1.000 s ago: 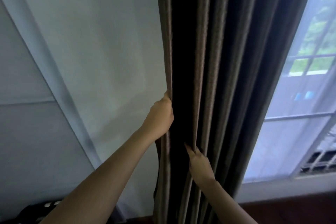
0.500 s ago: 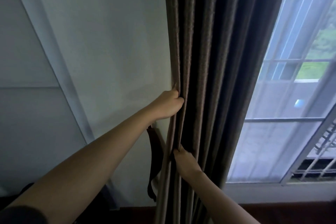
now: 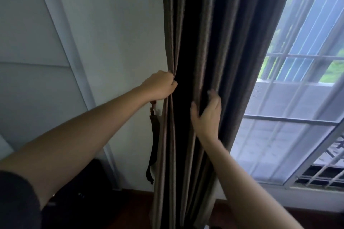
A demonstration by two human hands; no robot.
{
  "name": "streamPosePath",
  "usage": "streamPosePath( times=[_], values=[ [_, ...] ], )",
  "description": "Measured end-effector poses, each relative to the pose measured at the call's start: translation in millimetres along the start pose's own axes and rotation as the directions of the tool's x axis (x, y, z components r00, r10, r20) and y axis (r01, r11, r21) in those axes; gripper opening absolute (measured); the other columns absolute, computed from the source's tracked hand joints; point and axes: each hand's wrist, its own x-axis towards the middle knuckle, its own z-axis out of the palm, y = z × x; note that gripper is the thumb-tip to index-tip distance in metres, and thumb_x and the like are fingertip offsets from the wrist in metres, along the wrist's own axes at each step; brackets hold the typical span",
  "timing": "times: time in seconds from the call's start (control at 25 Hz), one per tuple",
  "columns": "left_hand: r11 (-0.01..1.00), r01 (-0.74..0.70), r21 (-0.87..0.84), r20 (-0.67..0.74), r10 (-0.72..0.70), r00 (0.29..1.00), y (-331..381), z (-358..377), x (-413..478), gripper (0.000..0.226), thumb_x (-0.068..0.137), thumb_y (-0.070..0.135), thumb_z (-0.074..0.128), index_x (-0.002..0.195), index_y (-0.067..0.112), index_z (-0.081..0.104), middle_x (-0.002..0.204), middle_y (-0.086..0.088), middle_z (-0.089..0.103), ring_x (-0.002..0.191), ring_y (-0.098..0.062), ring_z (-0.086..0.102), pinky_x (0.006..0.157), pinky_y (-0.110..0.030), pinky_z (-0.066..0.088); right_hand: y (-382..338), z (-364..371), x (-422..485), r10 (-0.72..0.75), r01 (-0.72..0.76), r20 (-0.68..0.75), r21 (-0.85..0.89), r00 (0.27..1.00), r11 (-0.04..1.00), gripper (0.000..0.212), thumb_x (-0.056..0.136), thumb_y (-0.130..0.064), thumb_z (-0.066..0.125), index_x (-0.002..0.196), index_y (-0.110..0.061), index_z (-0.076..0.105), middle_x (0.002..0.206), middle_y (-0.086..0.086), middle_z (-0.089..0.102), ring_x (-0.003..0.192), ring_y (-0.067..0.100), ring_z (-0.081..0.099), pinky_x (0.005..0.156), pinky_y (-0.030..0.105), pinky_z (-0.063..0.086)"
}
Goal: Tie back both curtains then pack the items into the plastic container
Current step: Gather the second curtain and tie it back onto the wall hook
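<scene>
A dark brown pleated curtain (image 3: pixel 229 39) hangs bunched between the white wall and the window. My left hand (image 3: pixel 160 85) pinches the curtain's left edge against the wall. My right hand (image 3: pixel 207 115) wraps around several folds in the middle of the curtain, a little lower. A dark tieback strap (image 3: pixel 153 141) hangs from a hook on the wall just below my left hand, behind the curtain's edge. The plastic container and the items are out of view.
A window (image 3: pixel 297 109) with a metal grille fills the right side. White wall panels (image 3: pixel 55 42) stand on the left. A dark object (image 3: pixel 81 191) sits low against the wall at bottom left. Dark wooden floor (image 3: pixel 134 208) runs below.
My right hand has risen and moved right, closing around more folds. My left hand has kept its pinch on the curtain's edge. The curtain is gathered tighter, with more window showing.
</scene>
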Motion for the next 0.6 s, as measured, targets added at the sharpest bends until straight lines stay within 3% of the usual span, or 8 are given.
streamPosePath(
  times=[0.08, 0.12, 0.2, 0.28, 0.44, 0.6],
  values=[
    [0.998, -0.004, 0.061, 0.027, 0.003, 1.000, -3, -4, 1, 0.026, 0.098, 0.025, 0.033, 0.093, 0.003, 0.046, 0.069, -0.004, 0.045, 0.059, -0.018, 0.046, 0.058, -0.031, 0.036, -8, 1, 33, 0.139, -0.143, 0.170, 0.013, 0.976, 0.990, 0.062, 0.089, -0.025, 0.059, 0.140, -0.009, 0.027, 0.138, 0.014, 0.046, 0.123, 0.027, 0.047, 0.102, 0.041, 0.042],
    [0.997, -0.011, 0.077, 0.034, 0.008, 0.999, -3, -5, 1, 0.025, 0.098, 0.026, 0.032, 0.092, 0.005, 0.044, 0.068, -0.004, 0.045, 0.059, -0.019, 0.047, 0.059, -0.031, 0.037, -7, 4, 40, 0.142, -0.135, 0.226, -0.043, 0.964, 0.990, 0.055, 0.091, -0.024, 0.057, 0.138, -0.009, 0.032, 0.130, 0.014, 0.053, 0.116, 0.029, 0.053, 0.097, 0.042, 0.046],
    [0.996, -0.016, 0.083, 0.029, 0.013, 0.999, -6, -4, 2, 0.023, 0.098, 0.026, 0.031, 0.093, 0.007, 0.044, 0.069, -0.004, 0.046, 0.063, -0.022, 0.050, 0.061, -0.032, 0.040, -1, 10, 34, 0.061, -0.018, 0.263, -0.160, 0.963, 0.987, 0.026, 0.091, -0.015, 0.053, 0.114, -0.003, 0.050, 0.106, 0.017, 0.063, 0.095, 0.035, 0.061, 0.082, 0.043, 0.050],
    [0.998, -0.020, 0.058, 0.024, 0.019, 1.000, -10, 0, 6, 0.024, 0.098, 0.025, 0.031, 0.093, 0.006, 0.045, 0.068, -0.004, 0.048, 0.064, -0.023, 0.052, 0.063, -0.035, 0.043, 8, 18, 7, 0.004, 0.071, 0.320, -0.222, 0.947, 0.972, 0.015, 0.091, -0.010, 0.051, 0.102, -0.002, 0.056, 0.098, 0.018, 0.063, 0.086, 0.036, 0.062, 0.075, 0.039, 0.051],
    [0.995, -0.069, -0.070, 0.084, 0.075, 0.994, -9, 3, 17, 0.032, 0.099, 0.019, 0.032, 0.069, 0.010, 0.037, 0.059, -0.002, 0.040, 0.050, -0.015, 0.038, 0.054, -0.032, 0.036, 13, 36, -31, 0.025, 0.080, 0.444, -0.215, 0.896, 0.973, 0.035, 0.095, -0.011, 0.047, 0.129, -0.008, 0.052, 0.114, 0.014, 0.061, 0.094, 0.029, 0.063, 0.084, 0.037, 0.052],
    [0.985, -0.080, -0.150, 0.110, 0.097, 0.989, -7, 2, 21, 0.036, 0.099, 0.017, 0.033, 0.063, 0.012, 0.032, 0.055, -0.001, 0.036, 0.047, -0.013, 0.033, 0.050, -0.029, 0.032, 8, 48, -26, 0.032, 0.070, 0.475, -0.196, 0.879, 0.978, 0.040, 0.094, -0.008, 0.046, 0.134, -0.010, 0.048, 0.124, 0.012, 0.056, 0.102, 0.028, 0.061, 0.091, 0.036, 0.049]
  ],
)
